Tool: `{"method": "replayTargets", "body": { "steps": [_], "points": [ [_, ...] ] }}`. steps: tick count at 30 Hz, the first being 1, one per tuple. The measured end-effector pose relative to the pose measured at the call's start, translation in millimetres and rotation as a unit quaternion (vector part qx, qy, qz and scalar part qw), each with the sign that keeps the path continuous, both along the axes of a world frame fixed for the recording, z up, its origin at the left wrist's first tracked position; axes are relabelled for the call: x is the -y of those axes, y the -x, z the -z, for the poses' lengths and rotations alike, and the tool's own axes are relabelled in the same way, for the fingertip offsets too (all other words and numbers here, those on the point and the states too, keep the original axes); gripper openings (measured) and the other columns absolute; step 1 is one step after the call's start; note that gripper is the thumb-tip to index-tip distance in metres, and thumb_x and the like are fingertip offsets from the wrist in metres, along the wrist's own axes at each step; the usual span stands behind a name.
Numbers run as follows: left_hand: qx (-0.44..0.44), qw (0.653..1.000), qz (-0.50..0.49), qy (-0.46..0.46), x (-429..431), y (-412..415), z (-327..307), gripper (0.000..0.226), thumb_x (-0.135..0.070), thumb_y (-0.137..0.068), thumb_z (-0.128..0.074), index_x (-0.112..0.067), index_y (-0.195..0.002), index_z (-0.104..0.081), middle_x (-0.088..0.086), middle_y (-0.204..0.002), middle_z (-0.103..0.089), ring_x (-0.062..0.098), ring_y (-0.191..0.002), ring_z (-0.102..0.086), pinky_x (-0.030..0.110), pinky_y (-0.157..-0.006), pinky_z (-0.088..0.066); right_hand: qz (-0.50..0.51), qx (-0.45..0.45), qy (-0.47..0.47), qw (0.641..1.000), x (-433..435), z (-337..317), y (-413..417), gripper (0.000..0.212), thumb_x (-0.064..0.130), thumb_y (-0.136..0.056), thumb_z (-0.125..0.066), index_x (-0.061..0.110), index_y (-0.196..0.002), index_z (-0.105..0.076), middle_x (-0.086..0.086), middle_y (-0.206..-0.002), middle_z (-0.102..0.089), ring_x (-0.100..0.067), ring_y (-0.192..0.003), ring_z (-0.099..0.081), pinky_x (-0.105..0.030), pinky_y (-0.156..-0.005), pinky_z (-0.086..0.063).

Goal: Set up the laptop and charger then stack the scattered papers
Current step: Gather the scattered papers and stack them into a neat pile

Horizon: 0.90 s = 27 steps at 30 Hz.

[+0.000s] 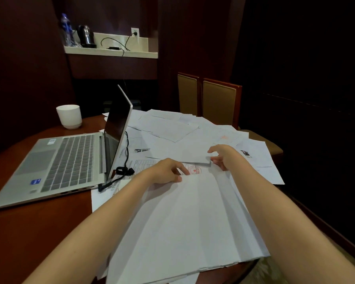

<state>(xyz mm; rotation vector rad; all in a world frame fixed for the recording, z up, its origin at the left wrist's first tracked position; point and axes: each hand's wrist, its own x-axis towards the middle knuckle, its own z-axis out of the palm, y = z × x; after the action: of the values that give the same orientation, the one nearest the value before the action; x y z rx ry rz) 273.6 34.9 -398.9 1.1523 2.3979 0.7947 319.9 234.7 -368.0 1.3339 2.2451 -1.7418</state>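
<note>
White paper covers most of the dark wooden surface [29, 232]; scattered papers [172, 128] overlap across the far and right parts, some printed, one with a red stamp; nearest the viewer a rough stack [182, 222] lies fanned, its near edge overhanging the surface edge; left hand [168, 171] grips the stack's far edge, thumb on top, fingers curled; right hand [221, 156] pinches the corner of a loose sheet [193, 152] between thumb and fingers, just beyond the stack; silver laptop [66, 160] sits open at left, screen dark, hinge side toward the papers; black charger cable [121, 173] runs down behind the screen, bunches beside the hinge, its end at the laptop's near right corner; cannot tell if it is seated in a port; white cup [69, 115] stands beyond the laptop; two padded chairs [219, 99] at the far side; wall shelf [111, 51] behind carries a kettle [86, 35], a bottle [65, 27] and a cord plugged into a socket [134, 32]
</note>
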Motion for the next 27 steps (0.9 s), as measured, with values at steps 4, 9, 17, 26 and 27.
{"method": "replayTargets", "body": {
  "steps": [4,9,17,26,27],
  "points": [
    [0.005,1.000,-0.008,-0.017,0.7,0.0,4.1,0.028,-0.007,-0.087,-0.059,-0.021,-0.110,-0.067,0.009,-0.107,-0.063,0.009,-0.091,-0.054,0.013,-0.079,-0.039,-0.043,0.026,-0.062,0.997,15.2,1.8,11.4,0.033,0.027,-0.091,-0.059,0.005,-0.104,-0.038,-0.008,-0.068,-0.040,-0.018,-0.055,-0.037,-0.028,-0.049,-0.031],
    [0.004,0.999,-0.018,-0.039,0.4,-3.3,5.3,0.029,-0.005,-0.086,-0.059,-0.022,-0.108,-0.068,0.004,-0.100,-0.061,0.012,-0.091,-0.056,0.007,-0.071,-0.040,-0.033,-0.013,-0.094,0.995,21.8,10.4,23.2,0.028,0.020,-0.089,-0.063,0.004,-0.096,-0.041,-0.009,-0.074,-0.045,-0.019,-0.061,-0.043,-0.030,-0.059,-0.037],
    [-0.005,0.997,-0.050,-0.063,-4.2,-6.5,5.5,0.019,-0.011,-0.084,-0.065,-0.020,-0.100,-0.065,-0.006,-0.087,-0.058,0.011,-0.084,-0.053,0.010,-0.069,-0.040,-0.032,-0.089,0.079,0.992,-3.2,4.9,-11.9,0.004,0.013,-0.086,-0.054,0.011,-0.088,-0.051,-0.004,-0.081,-0.061,-0.012,-0.053,-0.038,-0.022,-0.047,-0.024],
    [-0.361,0.922,-0.118,-0.071,-24.8,-33.5,-16.9,0.063,-0.030,-0.082,-0.068,-0.021,-0.135,-0.035,0.002,-0.139,-0.036,0.021,-0.126,-0.034,0.027,-0.098,-0.023,-0.107,-0.230,0.099,0.962,0.6,-7.5,-53.1,0.007,0.012,-0.086,-0.052,0.011,-0.079,-0.054,-0.003,-0.063,-0.058,-0.012,-0.045,-0.047,-0.020,-0.049,-0.030],
    [-0.336,0.932,-0.115,-0.076,-27.9,-33.4,-18.9,0.059,-0.027,-0.087,-0.063,-0.024,-0.138,-0.034,0.001,-0.142,-0.038,0.022,-0.129,-0.036,0.030,-0.101,-0.026,-0.118,-0.246,0.106,0.956,2.6,-10.4,-54.3,0.008,0.013,-0.087,-0.051,0.011,-0.081,-0.055,-0.004,-0.065,-0.058,-0.012,-0.046,-0.049,-0.021,-0.050,-0.031]
  ]
}}
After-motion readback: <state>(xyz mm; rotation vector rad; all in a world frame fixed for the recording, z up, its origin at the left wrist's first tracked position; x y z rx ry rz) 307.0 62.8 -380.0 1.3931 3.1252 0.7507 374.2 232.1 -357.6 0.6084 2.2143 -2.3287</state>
